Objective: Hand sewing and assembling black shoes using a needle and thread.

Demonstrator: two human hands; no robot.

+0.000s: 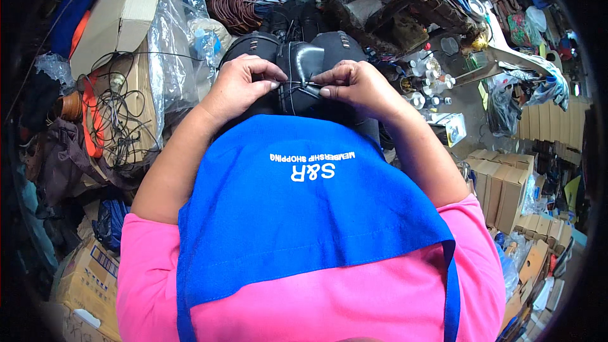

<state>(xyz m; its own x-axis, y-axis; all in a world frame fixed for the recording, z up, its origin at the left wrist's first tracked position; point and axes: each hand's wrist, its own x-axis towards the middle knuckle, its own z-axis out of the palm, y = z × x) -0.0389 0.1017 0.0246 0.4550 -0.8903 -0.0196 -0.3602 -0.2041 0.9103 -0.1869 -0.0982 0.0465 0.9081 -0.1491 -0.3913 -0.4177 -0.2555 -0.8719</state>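
Note:
A black shoe (305, 58) with a shiny rounded toe and a pale stitched edge rests between my knees, toe pointing away from me. My left hand (250, 82) is at its left side, thumb and forefinger pinched together by the lacing. From the right, my right hand (358, 87) pinches the dark shoelace (303, 86) over the top of the shoe. The lace is thin, and its exact path between my fingertips is hard to make out. A blue apron (316, 215) covers my front below the shoe.
Cardboard (123, 16) and clear plastic sheeting (171, 57) stand at the left, beside tangled black cable (117, 111). A coil of brown cord (234, 11) lies beyond my knees. Several small bottles (434, 79) crowd the right, with stacked cardboard boxes (503, 187) nearer.

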